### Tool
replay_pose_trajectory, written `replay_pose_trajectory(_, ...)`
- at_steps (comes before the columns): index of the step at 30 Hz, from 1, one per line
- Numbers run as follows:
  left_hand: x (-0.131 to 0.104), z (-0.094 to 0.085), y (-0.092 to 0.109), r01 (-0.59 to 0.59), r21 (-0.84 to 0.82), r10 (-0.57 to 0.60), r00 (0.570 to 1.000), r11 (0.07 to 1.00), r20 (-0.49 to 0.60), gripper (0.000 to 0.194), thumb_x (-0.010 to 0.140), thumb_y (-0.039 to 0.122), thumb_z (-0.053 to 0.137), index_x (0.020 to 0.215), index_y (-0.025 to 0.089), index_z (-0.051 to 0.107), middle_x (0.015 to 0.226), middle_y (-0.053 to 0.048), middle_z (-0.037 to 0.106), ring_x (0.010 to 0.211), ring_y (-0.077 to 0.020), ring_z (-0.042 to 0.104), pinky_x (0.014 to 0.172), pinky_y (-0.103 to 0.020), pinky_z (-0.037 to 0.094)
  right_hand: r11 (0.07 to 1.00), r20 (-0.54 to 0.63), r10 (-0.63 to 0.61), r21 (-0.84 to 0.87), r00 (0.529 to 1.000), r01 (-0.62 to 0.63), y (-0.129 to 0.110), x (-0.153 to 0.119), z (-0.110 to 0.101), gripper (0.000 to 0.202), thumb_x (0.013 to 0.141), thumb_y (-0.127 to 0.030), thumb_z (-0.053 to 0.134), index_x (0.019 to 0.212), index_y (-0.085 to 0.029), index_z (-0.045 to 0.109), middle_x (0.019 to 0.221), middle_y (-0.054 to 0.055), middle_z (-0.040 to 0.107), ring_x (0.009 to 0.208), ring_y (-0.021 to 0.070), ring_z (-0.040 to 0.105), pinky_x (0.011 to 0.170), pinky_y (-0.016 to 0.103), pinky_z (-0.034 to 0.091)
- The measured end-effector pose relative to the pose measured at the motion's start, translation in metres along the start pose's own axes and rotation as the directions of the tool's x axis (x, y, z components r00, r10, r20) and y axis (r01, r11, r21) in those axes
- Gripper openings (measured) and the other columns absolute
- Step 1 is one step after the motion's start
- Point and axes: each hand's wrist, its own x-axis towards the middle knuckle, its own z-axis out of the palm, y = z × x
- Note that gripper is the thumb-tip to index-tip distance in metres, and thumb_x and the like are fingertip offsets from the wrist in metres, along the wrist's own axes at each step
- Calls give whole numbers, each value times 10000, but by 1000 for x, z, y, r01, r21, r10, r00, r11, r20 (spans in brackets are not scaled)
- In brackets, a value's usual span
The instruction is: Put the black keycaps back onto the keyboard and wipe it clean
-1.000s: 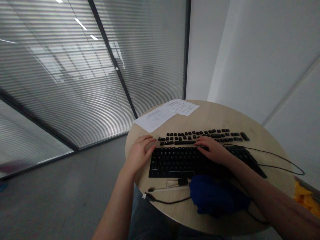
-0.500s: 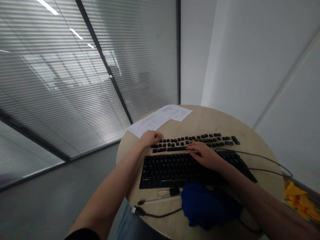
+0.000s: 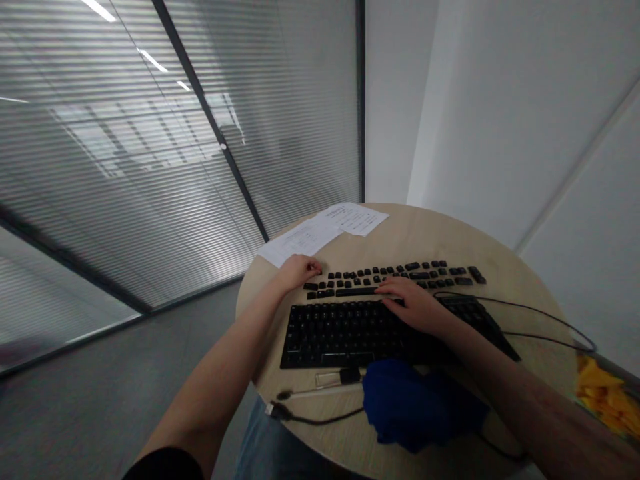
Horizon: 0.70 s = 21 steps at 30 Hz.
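At the left end of the loose keycap rows, my left hand is closed in a pinch, with a small dark keycap at its fingertips. My right hand has its fingers stretched out at the right end of the long spacebar keycap; thumb and forefinger are apart, and the thumb lies over the keyboard's top edge. Black loose keycaps stand in several rows on the table. Below them is a black keyboard, its right part covered by my right hand and forearm.
On the round wooden table lie printed papers at the back left. A blue cloth, a keycap puller or brush-like tool and a USB plug are in front. The keyboard cable loops off the right edge.
My left hand has drawn slightly away to the left of the keycap rows, leaving a small gap. My right hand has stayed about where it was; the view has shifted a little.
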Motion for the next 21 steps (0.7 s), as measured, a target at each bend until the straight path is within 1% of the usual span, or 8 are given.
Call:
replay_pose_trajectory(3, -45, -17, 10, -37, -59, 29, 992, 998, -126, 137, 923, 238, 646, 974, 200, 767, 918, -38, 777, 794, -156, 681, 765, -304, 541, 1000, 9, 10, 2, 1000, -10, 2, 0, -1, 268, 924, -215, 570, 1125, -225, 748, 1164, 111, 755, 1177, 293, 672, 1065, 547, 515)
replay_pose_trajectory(5, -82, -24, 18, -79, -89, 63, 985, 993, -163, 150, 936, 282, 643, 979, 212, 768, 940, -43, 781, 818, -164, 692, 753, -304, 549, 1000, 9, 27, -3, 1000, -27, 3, -1, 0, 294, 928, -229, 570, 1171, -226, 735, 1186, 113, 750, 1180, 299, 670, 1063, 545, 517)
replay_pose_trajectory(7, -116, -23, 26, -147, -112, 125, 976, 983, -179, 151, 946, 320, 647, 954, 231, 770, 953, -42, 787, 880, -176, 702, 786, -320, 562, 999, 12, 40, -12, 999, -40, 3, -3, 1, 323, 932, -240, 569, 1216, -224, 721, 1199, 118, 745, 1187, 305, 667, 1062, 540, 519)
replay_pose_trajectory(8, -131, -20, 29, -231, -109, 205, 957, 967, -205, 147, 955, 308, 642, 957, 231, 767, 959, -48, 790, 896, -181, 705, 802, -336, 566, 999, 16, 43, -15, 999, -43, 3, -3, 1, 334, 932, -244, 568, 1232, -226, 716, 1207, 118, 743, 1191, 307, 665, 1063, 537, 518)
replay_pose_trajectory(10, -151, -11, 32, -345, -48, 326, 918, 937, -225, 137, 968, 251, 623, 961, 233, 759, 962, -41, 798, 887, -176, 711, 810, -349, 567, 999, 28, 50, -20, 998, -49, 2, -4, 1, 346, 932, -250, 568, 1246, -239, 711, 1215, 109, 742, 1196, 310, 663, 1069, 538, 514)
replay_pose_trajectory(12, -163, 0, 33, -403, -6, 389, 889, 915, -242, 134, 967, 202, 619, 965, 224, 751, 968, -39, 802, 869, -169, 719, 807, -347, 567, 998, 37, 57, -25, 998, -56, 2, -4, 1, 342, 931, -254, 567, 1240, -244, 715, 1210, 105, 745, 1187, 312, 667, 1068, 544, 512)
replay_pose_trajectory(16, -168, 16, 33, -437, -8, 413, 855, 899, -315, 116, 956, 174, 635, 975, 211, 743, 974, -42, 801, 878, -159, 721, 806, -331, 568, 997, 43, 69, -42, 997, -68, 1, -4, 0, 315, 930, -263, 568, 1197, -242, 734, 1183, 105, 753, 1157, 307, 680, 1061, 542, 517)
replay_pose_trajectory(21, -167, 27, 34, -442, -22, 409, 846, 897, -342, 109, 950, 175, 648, 998, 215, 737, 995, -40, 802, 889, -163, 718, 811, -338, 567, 993, 47, 95, -68, 994, -92, -1, -4, -1, 314, 935, -257, 552, 1185, -242, 741, 1191, 103, 754, 1176, 305, 677, 1064, 543, 519)
